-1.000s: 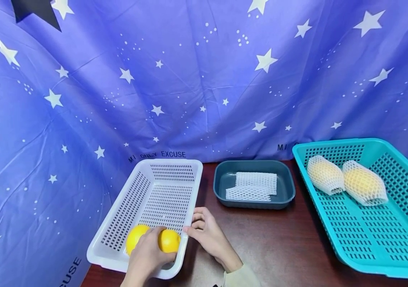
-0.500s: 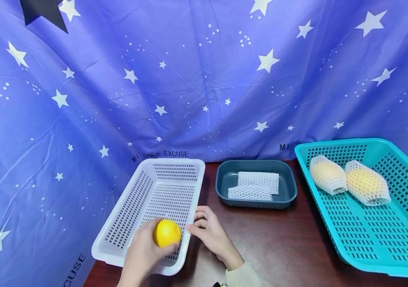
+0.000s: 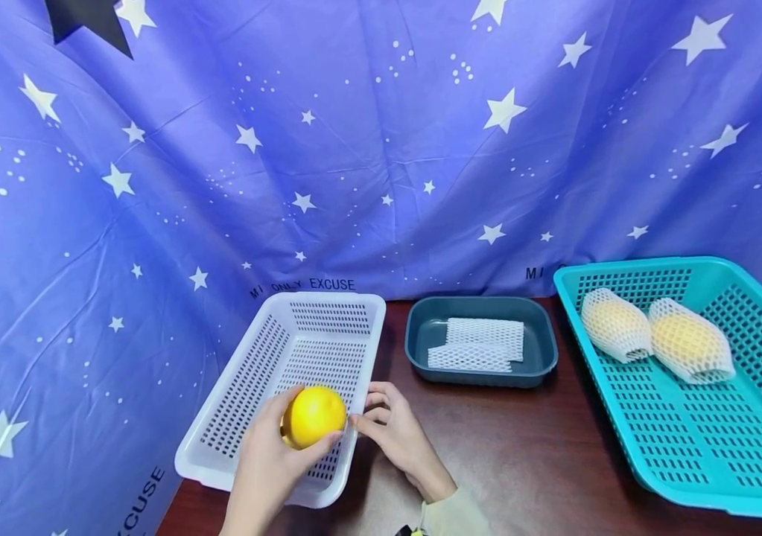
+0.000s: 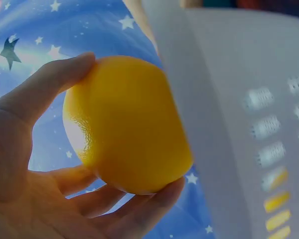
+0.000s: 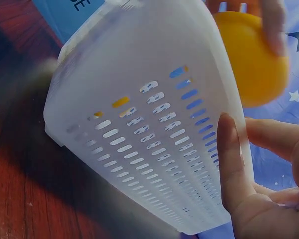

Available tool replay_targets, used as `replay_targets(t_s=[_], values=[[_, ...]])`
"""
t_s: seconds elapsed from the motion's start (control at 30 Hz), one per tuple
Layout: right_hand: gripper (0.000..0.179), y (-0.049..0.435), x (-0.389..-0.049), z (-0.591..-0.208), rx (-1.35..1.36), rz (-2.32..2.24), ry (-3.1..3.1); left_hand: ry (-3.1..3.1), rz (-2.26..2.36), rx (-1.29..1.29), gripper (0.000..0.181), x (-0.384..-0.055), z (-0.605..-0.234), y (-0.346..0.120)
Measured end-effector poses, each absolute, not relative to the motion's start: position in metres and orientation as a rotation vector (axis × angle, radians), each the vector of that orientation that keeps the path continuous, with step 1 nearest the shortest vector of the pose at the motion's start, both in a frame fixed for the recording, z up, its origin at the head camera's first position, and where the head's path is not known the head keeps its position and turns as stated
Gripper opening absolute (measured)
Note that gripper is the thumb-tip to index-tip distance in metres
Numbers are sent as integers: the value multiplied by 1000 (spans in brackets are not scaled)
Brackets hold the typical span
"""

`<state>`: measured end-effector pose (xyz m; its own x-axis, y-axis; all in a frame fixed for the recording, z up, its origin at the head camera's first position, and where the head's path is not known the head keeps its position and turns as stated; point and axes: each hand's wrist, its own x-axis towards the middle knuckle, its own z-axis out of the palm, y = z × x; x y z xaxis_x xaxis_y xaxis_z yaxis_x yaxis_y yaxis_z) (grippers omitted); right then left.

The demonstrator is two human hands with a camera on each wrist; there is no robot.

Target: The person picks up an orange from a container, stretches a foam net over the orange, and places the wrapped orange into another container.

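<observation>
While I watch from afar, the left hand (image 3: 267, 455) grips an orange (image 3: 318, 415), its thumb on one side and fingers curled round the other; from my head view the fruit sits over the white slotted basket (image 3: 323, 350), near the rim. The right hand (image 3: 397, 441) pinches that rim between thumb and fingers, just right of the left fingertips. Orange-yellow shows through some slots, though I cannot tell from what. Beyond the right fingers I see a dark blue-grey tray (image 3: 481, 376) holding two overlapping white foam nets (image 3: 468, 359). Well right of those fingers, a teal basket (image 3: 662, 424) bears two net-sleeved yellow fruits (image 3: 691, 341), side by side.
</observation>
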<state>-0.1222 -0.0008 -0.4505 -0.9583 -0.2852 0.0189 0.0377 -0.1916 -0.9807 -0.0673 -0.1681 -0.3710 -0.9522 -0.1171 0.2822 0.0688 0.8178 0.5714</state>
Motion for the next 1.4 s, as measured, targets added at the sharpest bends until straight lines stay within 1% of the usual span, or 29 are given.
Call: replay_targets(t_s=[0.33, 0.57, 0.63, 0.77, 0.87, 1.0, 1.17, 1.3, 1.4], values=[[56, 6, -123, -450, -267, -2179, 1994, -2659, -1145, -7, 76, -74, -369, -149], [55, 24, -126, -448, -419, -2057, 2145, -2642, -1214, -67, 76, -78, -370, -137], [60, 31, -125, -447, -500, -1967, 2247, -2642, -1247, -88, 75, -79, -371, -134], [79, 38, -119, -443, -678, -1801, 2426, -2627, -1296, -114, 75, -79, -376, -128], [89, 39, -117, -443, -726, -1777, 2455, -2613, -1327, -111, 77, -78, -381, -123], [90, 43, -117, -443, -734, -1860, 2380, -2612, -1361, -103, 77, -77, -384, -114], [85, 51, -118, -443, -811, -1965, 2320, -2587, -1445, -105, 75, -79, -388, -105], [80, 58, -119, -447, -835, -1964, 2376, -2579, -1532, -121, 72, -82, -395, -100], [79, 65, -119, -452, -810, -1928, 2409, -2583, -1586, -140, 71, -84, -401, -96]])
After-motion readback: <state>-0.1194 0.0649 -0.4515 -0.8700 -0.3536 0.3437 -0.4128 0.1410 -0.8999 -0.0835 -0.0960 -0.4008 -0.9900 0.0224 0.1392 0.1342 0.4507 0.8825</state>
